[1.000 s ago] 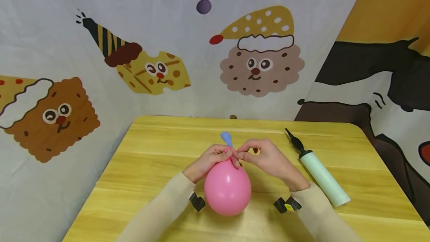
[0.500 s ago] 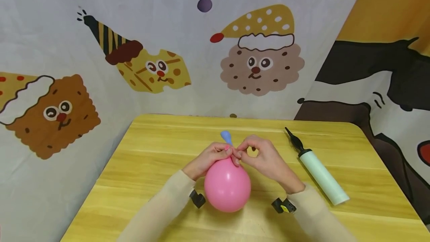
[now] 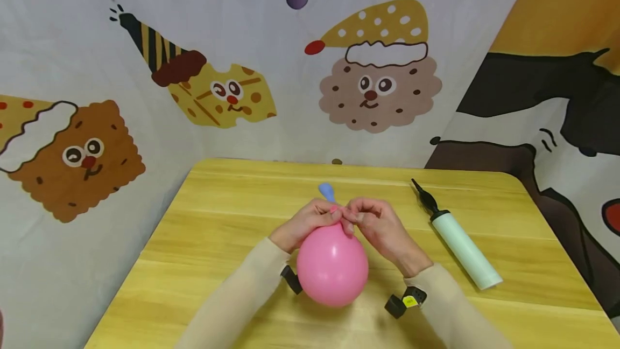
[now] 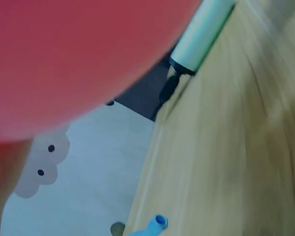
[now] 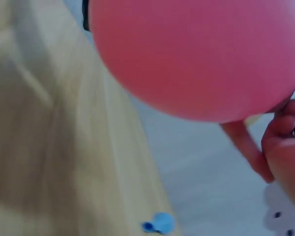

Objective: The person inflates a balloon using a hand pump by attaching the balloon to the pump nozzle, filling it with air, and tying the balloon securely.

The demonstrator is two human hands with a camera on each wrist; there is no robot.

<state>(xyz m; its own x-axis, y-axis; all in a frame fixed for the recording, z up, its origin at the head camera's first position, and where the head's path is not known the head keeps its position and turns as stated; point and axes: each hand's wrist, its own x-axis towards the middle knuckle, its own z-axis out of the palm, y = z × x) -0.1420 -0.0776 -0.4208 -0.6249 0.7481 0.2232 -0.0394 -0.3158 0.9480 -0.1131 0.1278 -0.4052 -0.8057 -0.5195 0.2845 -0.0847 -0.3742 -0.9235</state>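
A round, inflated pink balloon [image 3: 333, 265] hangs over the table with its neck upward between both hands. My left hand [image 3: 306, 222] pinches the neck between thumb and fingers, and a bit of pink shows at its fingertips. From the other side my right hand [image 3: 382, 229] brings curled thumb and fingers to the same neck and pinches there, right against the left fingertips. The knuckles cover most of the neck. In both wrist views the balloon [image 4: 78, 54] fills the upper part, and curled fingers [image 5: 285, 123] show under its edge in the right wrist view.
Behind the hands a flat blue balloon [image 3: 326, 192] lies on the wooden table [image 3: 218, 193]. To the right rests a pale green hand pump [image 3: 465, 246] with a black nozzle, pointing away. A printed cloth [image 3: 242, 31] hangs behind the table's back edge.
The right fingers, earlier forming an open loop, have closed in tighter at the neck. Both hands and the balloon have shifted slightly right. The head view has tilted a little downward.
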